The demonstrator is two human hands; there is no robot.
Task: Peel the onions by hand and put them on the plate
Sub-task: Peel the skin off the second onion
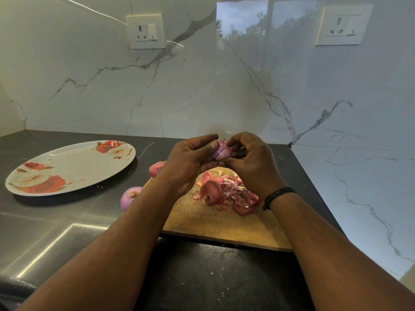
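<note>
Pink half-peeled onion gripped by both curled hands, left hand, right hand; above wooden board, floral plate apart

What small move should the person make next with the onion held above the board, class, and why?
Probably keep pulling skin off the held onion: the left hand cradles it, the right hand pinches at its top, and loose skin seems to cling there. The plate holds no onions.
</note>
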